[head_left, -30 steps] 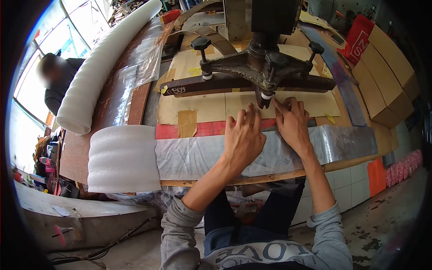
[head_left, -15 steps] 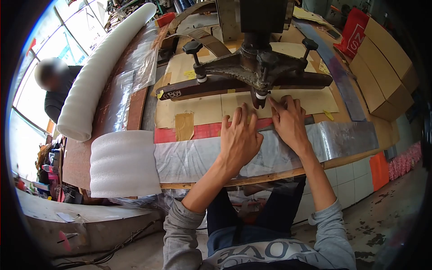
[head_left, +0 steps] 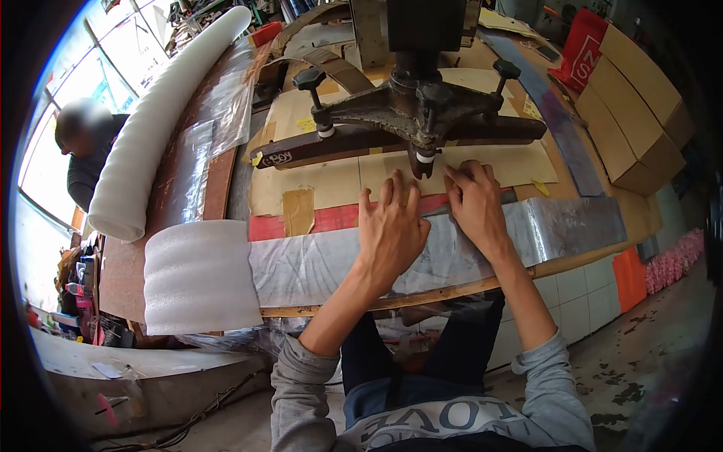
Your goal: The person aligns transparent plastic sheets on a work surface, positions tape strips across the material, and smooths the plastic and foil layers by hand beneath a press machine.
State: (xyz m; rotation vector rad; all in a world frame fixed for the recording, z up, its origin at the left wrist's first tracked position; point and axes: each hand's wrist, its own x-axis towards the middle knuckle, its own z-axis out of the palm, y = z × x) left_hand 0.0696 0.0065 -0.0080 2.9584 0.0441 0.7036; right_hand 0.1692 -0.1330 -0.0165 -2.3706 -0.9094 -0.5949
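Observation:
My left hand (head_left: 392, 230) lies palm down, fingers apart, over a clear plastic sheet (head_left: 309, 264) and the red strip (head_left: 263, 226) behind it. Its fingertips reach a cream board (head_left: 339, 184). To its right, my right hand (head_left: 480, 215) also rests palm down with bent fingers, its fingertips by the board's front edge. Neither hand visibly grips anything, though what lies under the palms is hidden. Just beyond the fingertips stands a dark metal press head (head_left: 422, 124) with a long bar (head_left: 301, 148) beneath it. Brown tape (head_left: 299, 211) spans the board and the red strip.
White foam sheet (head_left: 199, 275) lies at the table's front left, and a long foam roll (head_left: 158, 128) runs behind it. At the right stand cardboard boxes (head_left: 633, 113) and a red bag (head_left: 581, 56). Another person (head_left: 94, 143) is beyond the roll.
The view has shifted slightly, moving the scene a little leftward. My hands stay almost in place beside the press, with slight finger movement. The other person's head has turned.

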